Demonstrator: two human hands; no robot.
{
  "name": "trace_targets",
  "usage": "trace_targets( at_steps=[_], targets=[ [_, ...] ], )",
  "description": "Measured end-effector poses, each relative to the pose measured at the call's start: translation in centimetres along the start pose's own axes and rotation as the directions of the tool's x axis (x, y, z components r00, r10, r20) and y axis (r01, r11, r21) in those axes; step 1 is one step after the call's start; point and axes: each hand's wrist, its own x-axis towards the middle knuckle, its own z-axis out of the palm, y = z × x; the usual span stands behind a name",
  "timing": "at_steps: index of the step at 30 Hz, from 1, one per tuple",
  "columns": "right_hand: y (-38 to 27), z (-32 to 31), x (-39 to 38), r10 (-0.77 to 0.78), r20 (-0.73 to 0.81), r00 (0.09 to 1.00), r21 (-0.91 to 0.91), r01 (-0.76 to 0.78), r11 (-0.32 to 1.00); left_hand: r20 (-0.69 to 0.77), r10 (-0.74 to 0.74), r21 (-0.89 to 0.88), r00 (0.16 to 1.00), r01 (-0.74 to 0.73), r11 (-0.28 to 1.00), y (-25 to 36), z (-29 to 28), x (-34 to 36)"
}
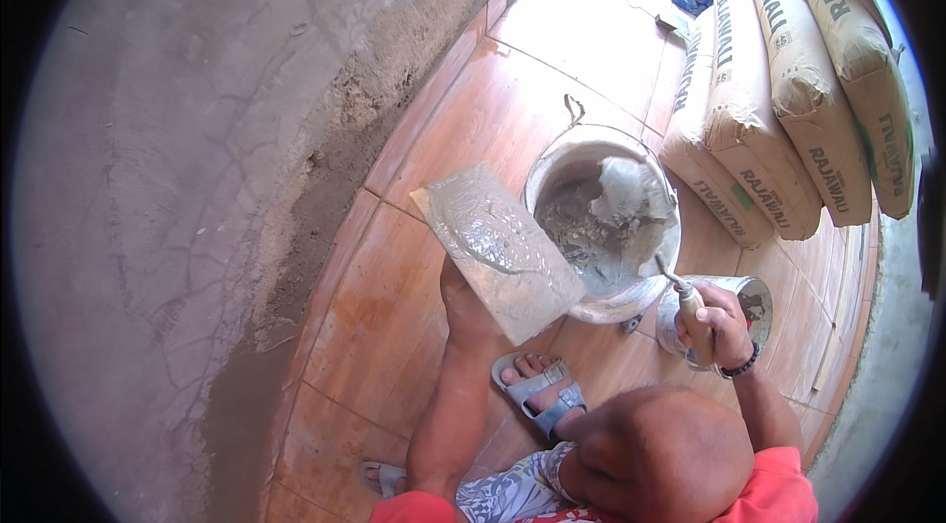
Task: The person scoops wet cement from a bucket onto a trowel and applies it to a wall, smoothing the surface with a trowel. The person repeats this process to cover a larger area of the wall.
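Note:
My left hand [467, 304] is under a flat rectangular mortar board [498, 252], its fingers mostly hidden by it. The board is tilted and its top is smeared with wet grey mortar. My right hand [727, 324] is wrapped round the wooden handle of a trowel [698, 321]. The trowel's blade reaches into a round white bucket [623, 308] and carries a lump of pale grey mortar [631, 193]. More wet mortar lies inside the bucket. The board's right edge overlaps the bucket's left rim from my view.
Several paper sacks [788, 119] stand stacked at the upper right. Behind my right hand is a smaller bucket [754, 289]. A rough plastered wall [148, 208] runs along the left, beside the tiled floor [365, 326]. My sandalled foot [542, 395] is below the bucket.

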Motion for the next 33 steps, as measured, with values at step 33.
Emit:
trace_targets(
  at_steps=[33],
  targets=[
    [6.9, 11.1, 7.8, -0.404, -0.130, 0.906, 0.062, 0.414, 0.908, 0.193, -0.156, -0.255, 0.969, 0.203, 0.945, 3.3, 4.2, -5.6]
  ],
)
